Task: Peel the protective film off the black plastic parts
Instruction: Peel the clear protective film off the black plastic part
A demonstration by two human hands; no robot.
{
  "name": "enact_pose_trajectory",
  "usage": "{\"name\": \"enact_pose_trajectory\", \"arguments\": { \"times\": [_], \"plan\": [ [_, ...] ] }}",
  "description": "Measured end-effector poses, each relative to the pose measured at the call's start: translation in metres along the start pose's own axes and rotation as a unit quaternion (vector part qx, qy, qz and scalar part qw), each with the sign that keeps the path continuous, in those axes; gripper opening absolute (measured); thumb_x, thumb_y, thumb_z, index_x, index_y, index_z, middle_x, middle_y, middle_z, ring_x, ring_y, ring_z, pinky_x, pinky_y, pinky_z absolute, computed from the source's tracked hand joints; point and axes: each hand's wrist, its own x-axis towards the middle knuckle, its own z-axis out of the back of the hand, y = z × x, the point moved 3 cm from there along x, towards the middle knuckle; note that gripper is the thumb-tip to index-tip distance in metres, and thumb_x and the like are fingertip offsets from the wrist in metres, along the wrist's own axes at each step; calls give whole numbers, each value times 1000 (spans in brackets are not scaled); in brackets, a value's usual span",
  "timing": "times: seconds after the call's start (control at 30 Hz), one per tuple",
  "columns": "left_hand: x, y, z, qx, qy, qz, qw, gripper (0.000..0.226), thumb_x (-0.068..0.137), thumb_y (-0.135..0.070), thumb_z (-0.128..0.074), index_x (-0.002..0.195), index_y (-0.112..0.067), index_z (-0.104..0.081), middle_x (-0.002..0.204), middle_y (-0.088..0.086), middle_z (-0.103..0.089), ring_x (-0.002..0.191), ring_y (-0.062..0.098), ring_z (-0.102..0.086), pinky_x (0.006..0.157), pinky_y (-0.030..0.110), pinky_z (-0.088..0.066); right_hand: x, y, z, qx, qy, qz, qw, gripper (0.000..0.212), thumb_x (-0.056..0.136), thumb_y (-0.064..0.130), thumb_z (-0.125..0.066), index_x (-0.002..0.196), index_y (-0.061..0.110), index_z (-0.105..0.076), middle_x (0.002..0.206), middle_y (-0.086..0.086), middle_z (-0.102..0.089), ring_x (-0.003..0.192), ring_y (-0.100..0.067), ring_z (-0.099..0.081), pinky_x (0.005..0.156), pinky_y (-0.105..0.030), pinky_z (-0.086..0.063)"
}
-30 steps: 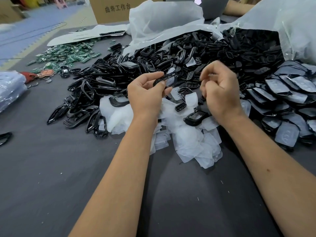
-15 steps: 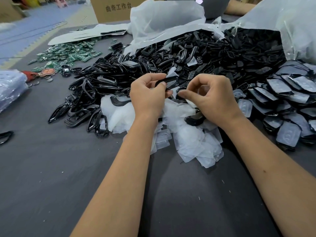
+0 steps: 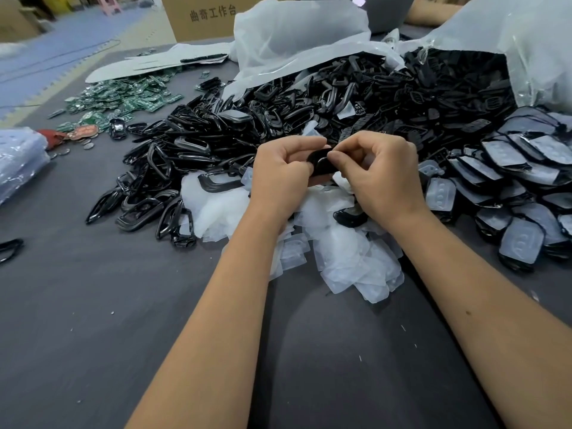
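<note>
black parts heap (image 3: 325,97) at 12 o'clock | peeled film pile (image 3: 346,252) under hands | left hand (image 3: 281,178) grips black plastic part (image 3: 322,164) at centre | right hand (image 3: 383,178) pinches its top edge | advice: lift film corner first, pull low and steady, keep part clamped

The cardboard box (image 3: 201,20) at the table's far edge reads "曲奇工作台"

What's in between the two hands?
In the head view, a black plastic part sits between them: the left hand grips it while the right hand pinches at its top edge.
</note>
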Motion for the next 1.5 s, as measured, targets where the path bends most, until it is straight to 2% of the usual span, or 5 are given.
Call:
{"name": "enact_pose_trajectory", "arguments": {
  "times": [0.37, 0.53, 0.83, 1.1, 1.5],
  "plan": [
    [-4, 0, -2, -14, -7, -11, 1000, 28, 87, 20, -61, 107, 5, -74, 92, 24, -76, 87, 34, -78, 80, 41, -65, -2, 8, -2, -44, -39, 19, 998, 11, 87, 22, -83, 85, 13, -76, 66, 7, -67, 60, -4, -62, 62, -11, -45],
    [-4, 0, 0, -28, -22, -15, 999, 24, 86, 20, -66, 101, 4, -75, 88, 20, -77, 83, 33, -78, 76, 39, -65, -2, 1, 0, -65, -72, -35, 995, 40, 81, 39, -88, 93, 15, -59, 62, 7, -61, 55, -5, -57, 60, -11, -41],
    [-4, -2, 2, -95, -3, 26, 995, 22, 87, 17, -67, 105, 5, -71, 90, 18, -78, 83, 31, -78, 70, 28, -62, 2, -18, -5, 196, 51, -158, 966, 18, 90, 23, -81, 82, 9, -76, 67, -3, -72, 49, -2, -54, 48, -16, -41],
    [-1, 3, 4, 24, -26, 5, 999, 12, 86, 5, -77, 95, -2, -76, 88, 22, -72, 74, 32, -78, 76, 40, -64, 2, -19, -3, 153, 23, -150, 976, 15, 88, 21, -83, 81, 11, -75, 72, -8, -74, 63, -17, -65, 63, -39, -56],
    [1, 0, 5, 42, -36, -43, 998, 19, 85, 8, -76, 96, -7, -78, 95, 12, -73, 69, 31, -76, 69, 36, -63, 1, 2, -1, -11, -17, -54, 998, 22, 90, 25, -81, 80, 7, -74, 67, 0, -70, 59, -14, -63, 61, -27, -52]
  ]
}}
